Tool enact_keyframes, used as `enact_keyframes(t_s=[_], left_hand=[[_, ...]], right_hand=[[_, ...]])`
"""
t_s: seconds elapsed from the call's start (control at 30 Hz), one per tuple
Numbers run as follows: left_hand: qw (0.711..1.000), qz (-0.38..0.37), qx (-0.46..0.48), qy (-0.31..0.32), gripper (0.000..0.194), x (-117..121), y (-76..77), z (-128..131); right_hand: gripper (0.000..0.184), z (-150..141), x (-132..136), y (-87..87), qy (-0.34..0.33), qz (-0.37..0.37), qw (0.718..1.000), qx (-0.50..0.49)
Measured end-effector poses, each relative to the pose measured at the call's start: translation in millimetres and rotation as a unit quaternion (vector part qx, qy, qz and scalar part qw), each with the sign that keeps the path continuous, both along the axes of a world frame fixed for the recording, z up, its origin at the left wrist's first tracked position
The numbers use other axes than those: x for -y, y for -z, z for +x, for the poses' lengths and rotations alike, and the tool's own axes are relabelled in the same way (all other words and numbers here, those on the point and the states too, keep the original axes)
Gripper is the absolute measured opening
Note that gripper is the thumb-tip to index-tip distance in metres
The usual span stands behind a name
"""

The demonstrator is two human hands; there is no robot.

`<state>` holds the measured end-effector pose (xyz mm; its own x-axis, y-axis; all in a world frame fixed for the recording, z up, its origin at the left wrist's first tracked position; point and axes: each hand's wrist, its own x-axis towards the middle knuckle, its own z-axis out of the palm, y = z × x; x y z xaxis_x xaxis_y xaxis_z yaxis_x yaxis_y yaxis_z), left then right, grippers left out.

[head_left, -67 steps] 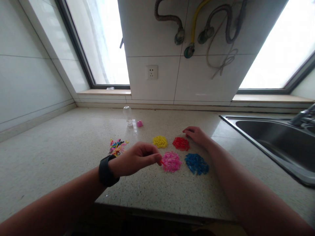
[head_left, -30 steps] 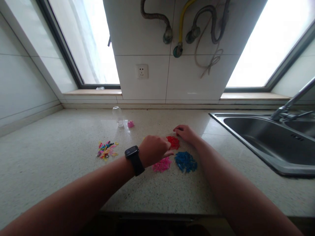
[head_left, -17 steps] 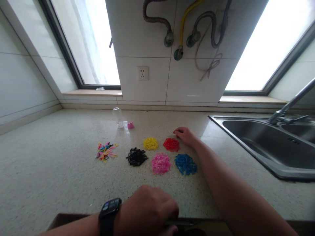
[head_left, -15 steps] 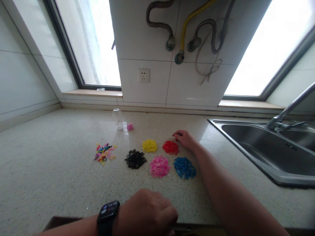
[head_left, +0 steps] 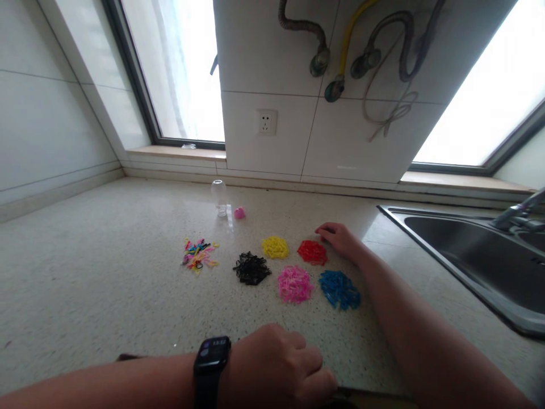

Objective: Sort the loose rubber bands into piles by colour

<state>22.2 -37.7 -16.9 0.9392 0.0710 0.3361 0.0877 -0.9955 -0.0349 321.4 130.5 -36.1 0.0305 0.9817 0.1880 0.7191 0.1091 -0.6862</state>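
Small rubber bands lie on the speckled counter (head_left: 128,307) in heaps sorted by colour: yellow (head_left: 275,247), red (head_left: 312,252), black (head_left: 251,268), pink (head_left: 294,284) and blue (head_left: 339,289). To their left is a mixed-colour heap of bands (head_left: 199,255). My right hand (head_left: 338,237) rests just behind and right of the red heap, fingers loosely bent and pointing left, with nothing visible in them. Close to the front edge, my left hand (head_left: 281,366) is curled into a fist, wearing a black watch (head_left: 213,357) at the wrist; its palm is hidden.
Behind the heaps stand a clear bottle (head_left: 218,197) and a small pink cap (head_left: 239,212). A steel sink (head_left: 451,255) with a tap (head_left: 515,215) is set into the counter at right. The tiled back wall carries a socket (head_left: 267,122) and hoses (head_left: 347,42).
The whole view has shifted, so the heaps, bottle and sink appear farther right. Both hands keep nearly the same places relative to the heaps; no band has visibly moved.
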Motion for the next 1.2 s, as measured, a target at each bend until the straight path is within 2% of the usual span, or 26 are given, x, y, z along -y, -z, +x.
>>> enact_keyframes(t_s=[0.2,0.7,0.87,0.93,1.03,1.1,1.2], left_hand=[[0.999,0.032,0.006,0.015,0.011,2.4,-3.1,-3.5],[0.999,0.043,0.026,0.010,0.014,3.5,-0.1,-5.0],[0.999,0.042,0.029,0.008,0.014,3.0,1.3,-6.0],[0.998,0.047,0.033,0.009,0.014,2.8,2.2,-6.2],[0.997,0.059,0.040,0.010,0.013,2.1,4.0,-5.4],[0.997,0.065,0.040,0.009,0.013,1.5,5.4,-4.5],[0.997,0.067,0.038,0.005,0.015,0.9,7.4,-3.7]], right_hand=[[0.032,-0.1,1.8,-1.5,-0.008,0.000,1.000,0.002],[0.030,-2.3,2.8,-3.9,-0.024,0.004,1.000,-0.018],[0.032,-0.2,4.0,-6.6,-0.004,0.027,0.998,-0.052],[0.032,-3.3,6.5,-12.9,0.000,0.055,0.996,-0.077],[0.030,-21.9,13.9,-31.8,-0.015,0.111,0.988,-0.108],[0.029,-46.4,20.8,-48.8,-0.041,0.131,0.985,-0.105],[0.026,-97.0,29.7,-73.1,-0.119,0.107,0.987,-0.032]])
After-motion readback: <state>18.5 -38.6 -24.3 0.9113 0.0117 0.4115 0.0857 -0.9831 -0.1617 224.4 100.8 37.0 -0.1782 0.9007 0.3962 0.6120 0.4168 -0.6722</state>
